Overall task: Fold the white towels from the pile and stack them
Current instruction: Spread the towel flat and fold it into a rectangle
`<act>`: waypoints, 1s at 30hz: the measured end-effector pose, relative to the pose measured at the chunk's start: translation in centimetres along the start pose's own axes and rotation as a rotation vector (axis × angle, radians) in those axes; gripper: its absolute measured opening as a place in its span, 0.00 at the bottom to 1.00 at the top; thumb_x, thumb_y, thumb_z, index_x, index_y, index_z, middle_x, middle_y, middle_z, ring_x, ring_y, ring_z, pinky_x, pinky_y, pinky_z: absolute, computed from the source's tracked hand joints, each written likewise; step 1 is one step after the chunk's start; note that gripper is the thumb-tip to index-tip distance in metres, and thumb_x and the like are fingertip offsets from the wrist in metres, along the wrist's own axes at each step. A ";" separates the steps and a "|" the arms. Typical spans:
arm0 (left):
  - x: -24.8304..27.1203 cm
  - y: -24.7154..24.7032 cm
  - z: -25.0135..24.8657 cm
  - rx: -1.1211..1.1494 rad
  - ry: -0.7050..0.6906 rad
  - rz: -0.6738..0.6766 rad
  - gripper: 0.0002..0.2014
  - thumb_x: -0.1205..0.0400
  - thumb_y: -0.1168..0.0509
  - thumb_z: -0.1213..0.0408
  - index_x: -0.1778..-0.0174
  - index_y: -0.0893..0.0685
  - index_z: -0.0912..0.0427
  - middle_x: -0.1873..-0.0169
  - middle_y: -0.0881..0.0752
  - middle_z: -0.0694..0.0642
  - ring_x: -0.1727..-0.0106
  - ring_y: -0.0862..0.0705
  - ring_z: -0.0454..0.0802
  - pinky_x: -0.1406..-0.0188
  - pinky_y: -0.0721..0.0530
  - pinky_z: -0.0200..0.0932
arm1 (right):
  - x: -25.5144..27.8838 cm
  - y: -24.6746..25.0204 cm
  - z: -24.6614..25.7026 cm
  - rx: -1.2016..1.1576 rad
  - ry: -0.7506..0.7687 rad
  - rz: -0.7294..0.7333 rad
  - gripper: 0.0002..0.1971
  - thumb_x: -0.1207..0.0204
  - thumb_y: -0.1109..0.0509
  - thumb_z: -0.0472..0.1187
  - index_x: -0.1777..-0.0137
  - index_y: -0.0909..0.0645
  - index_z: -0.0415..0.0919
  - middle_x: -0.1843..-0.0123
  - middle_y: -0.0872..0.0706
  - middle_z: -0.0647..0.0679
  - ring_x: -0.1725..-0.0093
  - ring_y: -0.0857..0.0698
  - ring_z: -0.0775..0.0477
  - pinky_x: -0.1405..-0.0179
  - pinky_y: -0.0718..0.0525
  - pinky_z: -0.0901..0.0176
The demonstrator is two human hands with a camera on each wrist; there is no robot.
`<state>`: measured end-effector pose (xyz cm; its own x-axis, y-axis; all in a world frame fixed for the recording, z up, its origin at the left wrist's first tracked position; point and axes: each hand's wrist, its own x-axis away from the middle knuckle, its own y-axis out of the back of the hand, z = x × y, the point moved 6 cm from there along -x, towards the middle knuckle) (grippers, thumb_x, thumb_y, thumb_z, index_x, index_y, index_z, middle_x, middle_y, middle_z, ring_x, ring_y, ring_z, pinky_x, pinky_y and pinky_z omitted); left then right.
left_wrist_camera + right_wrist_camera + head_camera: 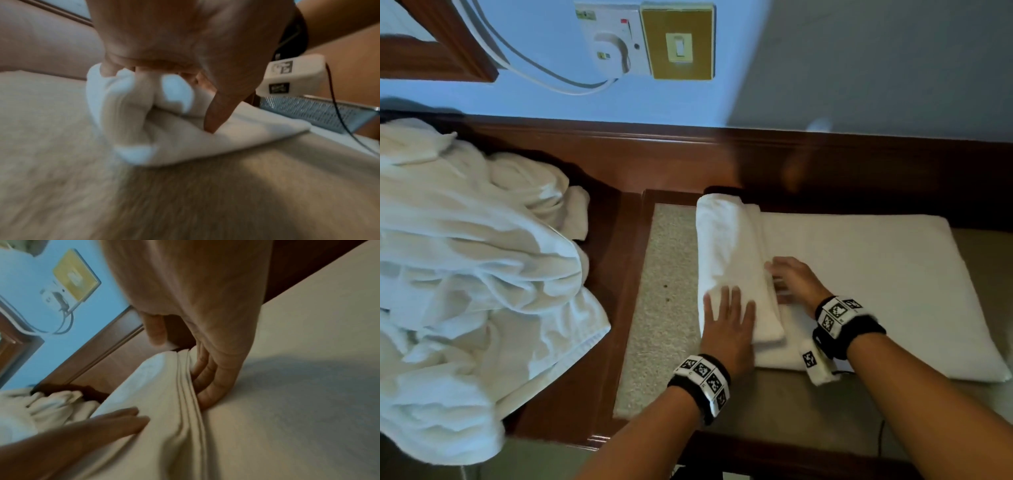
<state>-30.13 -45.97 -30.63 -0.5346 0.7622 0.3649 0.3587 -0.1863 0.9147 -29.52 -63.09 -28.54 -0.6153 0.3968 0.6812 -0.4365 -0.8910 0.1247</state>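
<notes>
Heaped well off to the left of the left hand [729, 318]: a big loose pile of white towels [465, 274], crumpled, spilling over the wooden edge of the desk [602, 291]. Spread flat under and to the right of the right hand [792, 281]: 1 white towel [876, 274], lying on the desk's pale speckled inset [664, 291], its left end folded over into a thick bundle [726, 253] of several layers. Pressed flat on top of that bundle, near its closer end: the left hand, fingers straight and spread, palm down, gripping nothing in the head view; blurred in the left wrist view, with cloth bunched below the palm. Tucked against the bundle's right edge: the right hand, fingers [207, 386] slipped in under the stacked layers where they meet the flat part, slightly curled; thumb hard to make out, so cannot tell whether the layers are truly pinched. Strapped on both wrists: black bands with white marker blocks [703, 375]. Up on the wall beyond both hands: a white socket [613, 41] with a plugged cord, and just beside it a gold switch plate [678, 42].
</notes>
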 end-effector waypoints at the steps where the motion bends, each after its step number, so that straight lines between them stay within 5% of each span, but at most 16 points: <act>1: 0.0 -0.7 0.1 -0.014 -0.013 -0.008 0.44 0.36 0.24 0.48 0.23 0.21 0.61 0.21 0.26 0.75 0.19 0.29 0.76 0.24 0.43 0.83 | -0.6 -0.2 -0.1 0.074 0.032 -0.014 0.20 0.18 0.27 0.48 0.30 0.22 0.43 0.40 0.13 0.46 0.45 0.13 0.47 0.45 0.13 0.48; 4: -0.3 -1.1 0.3 -0.026 -0.071 -0.065 0.35 0.21 0.39 0.50 0.18 0.26 0.63 0.20 0.29 0.76 0.17 0.33 0.75 0.24 0.36 0.84 | -2.7 -1.0 0.1 0.286 0.108 -0.080 0.23 0.29 0.21 0.57 0.40 0.16 0.43 0.46 0.10 0.52 0.48 0.11 0.49 0.43 0.13 0.52; 7: -0.2 -0.7 -0.1 0.007 -0.119 -0.077 0.34 0.15 0.53 0.50 0.13 0.34 0.61 0.16 0.34 0.74 0.14 0.39 0.74 0.19 0.41 0.78 | -3.5 -1.1 0.5 0.387 0.132 -0.161 0.20 0.28 0.21 0.54 0.44 0.16 0.41 0.51 0.12 0.52 0.51 0.13 0.47 0.59 0.20 0.61; 10: -0.1 0.6 -1.9 0.066 -0.184 -0.124 0.33 0.14 0.52 0.51 0.12 0.39 0.59 0.15 0.35 0.72 0.14 0.38 0.72 0.17 0.40 0.75 | -2.6 1.0 0.9 0.380 0.126 -0.227 0.14 0.25 0.22 0.46 0.44 0.17 0.41 0.50 0.13 0.49 0.53 0.16 0.47 0.56 0.23 0.60; 14: -1.0 -0.2 -4.9 0.091 -0.268 -0.043 0.35 0.17 0.41 0.48 0.15 0.36 0.59 0.18 0.28 0.69 0.19 0.27 0.70 0.26 0.23 0.72 | -1.5 6.1 -0.5 0.359 0.074 -0.261 0.13 0.25 0.22 0.46 0.45 0.17 0.41 0.50 0.12 0.46 0.50 0.13 0.43 0.51 0.13 0.50; 17: -1.3 0.1 -7.1 0.108 -0.314 -0.032 0.38 0.11 0.56 0.36 0.10 0.44 0.57 0.11 0.46 0.66 0.10 0.47 0.65 0.13 0.48 0.70 | -1.5 9.6 -2.6 0.406 0.019 -0.265 0.13 0.27 0.22 0.46 0.49 0.18 0.41 0.51 0.11 0.43 0.51 0.12 0.39 0.49 0.09 0.42; 19: -1.6 0.8 -6.9 0.174 -0.214 0.002 0.39 0.12 0.64 0.34 0.09 0.49 0.54 0.09 0.56 0.61 0.09 0.60 0.60 0.12 0.64 0.65 | -1.8 10.7 -3.6 0.441 -0.017 -0.241 0.13 0.28 0.21 0.45 0.53 0.18 0.38 0.54 0.10 0.41 0.54 0.11 0.38 0.54 0.08 0.42; 21: -2.6 1.6 -5.4 0.150 -0.115 -0.103 0.35 0.09 0.64 0.40 0.09 0.45 0.56 0.10 0.56 0.64 0.10 0.61 0.63 0.12 0.61 0.68 | -2.2 10.9 -3.7 0.408 -0.022 -0.212 0.13 0.28 0.22 0.45 0.56 0.19 0.37 0.57 0.11 0.41 0.59 0.11 0.39 0.64 0.10 0.49; 23: -3.7 1.1 -3.6 0.019 -0.052 -0.155 0.32 0.09 0.58 0.48 0.10 0.42 0.59 0.11 0.54 0.71 0.11 0.58 0.71 0.13 0.53 0.73 | -2.9 10.7 -2.7 0.343 0.020 -0.223 0.16 0.28 0.22 0.50 0.60 0.21 0.38 0.60 0.13 0.44 0.61 0.13 0.40 0.63 0.13 0.51; 27: -4.4 -0.7 -2.5 -0.068 -0.067 -0.101 0.35 0.10 0.60 0.45 0.09 0.53 0.59 0.12 0.62 0.71 0.11 0.66 0.68 0.14 0.60 0.73 | -5.5 10.1 -0.2 0.189 0.056 -0.286 0.26 0.32 0.21 0.62 0.66 0.33 0.48 0.66 0.27 0.51 0.65 0.26 0.47 0.64 0.28 0.55; 29: -4.4 -1.3 -2.5 -0.079 -0.083 -0.119 0.36 0.09 0.61 0.42 0.09 0.56 0.59 0.12 0.61 0.70 0.11 0.66 0.66 0.14 0.60 0.73 | -6.9 9.8 0.8 0.138 0.053 -0.304 0.26 0.40 0.20 0.67 0.63 0.29 0.51 0.62 0.25 0.52 0.59 0.22 0.46 0.58 0.24 0.55; 30: -4.4 -1.5 -2.5 -0.079 -0.082 -0.128 0.36 0.09 0.61 0.42 0.09 0.56 0.59 0.11 0.61 0.70 0.10 0.65 0.66 0.14 0.60 0.72 | -7.4 9.7 1.3 0.114 0.056 -0.303 0.25 0.39 0.19 0.66 0.54 0.21 0.50 0.54 0.19 0.49 0.50 0.18 0.43 0.48 0.20 0.53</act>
<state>-30.23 -50.59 -33.12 -0.5066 0.8304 0.2321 0.2284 -0.1303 0.9648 -28.36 -74.97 -31.44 -0.5054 0.6560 0.5605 -0.5309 -0.7485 0.3973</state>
